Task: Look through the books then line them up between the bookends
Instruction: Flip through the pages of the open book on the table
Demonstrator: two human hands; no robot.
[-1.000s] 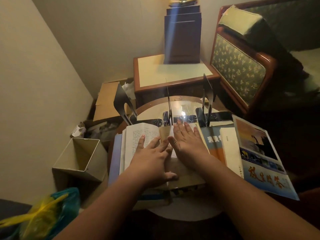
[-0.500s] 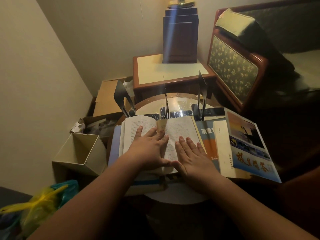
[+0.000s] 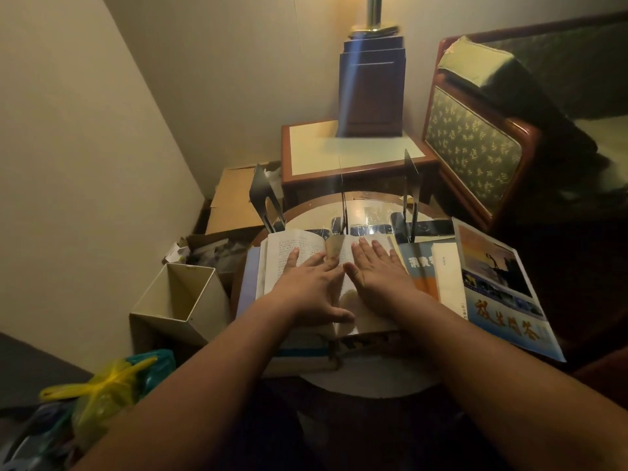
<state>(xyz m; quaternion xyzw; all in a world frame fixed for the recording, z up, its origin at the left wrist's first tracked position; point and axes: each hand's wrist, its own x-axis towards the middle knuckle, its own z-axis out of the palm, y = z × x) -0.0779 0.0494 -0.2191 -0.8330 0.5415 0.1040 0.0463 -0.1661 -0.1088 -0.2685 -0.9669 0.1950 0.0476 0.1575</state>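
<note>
**Tally Around the Round Table**

Two hands: left hand [image 3: 306,290], right hand [image 3: 380,277]. One open book [image 3: 292,246]; stack beneath it too hidden to count. Three upright bookends [image 3: 263,195]. Alongside, one blue-orange book [image 3: 419,270], one white book [image 3: 448,277], one magazine [image 3: 499,290]. One round table [image 3: 373,379], one side table [image 3: 339,151], one lamp [image 3: 370,93], one armchair [image 3: 472,147], one white box [image 3: 200,300], one cardboard box [image 3: 234,198].
</note>
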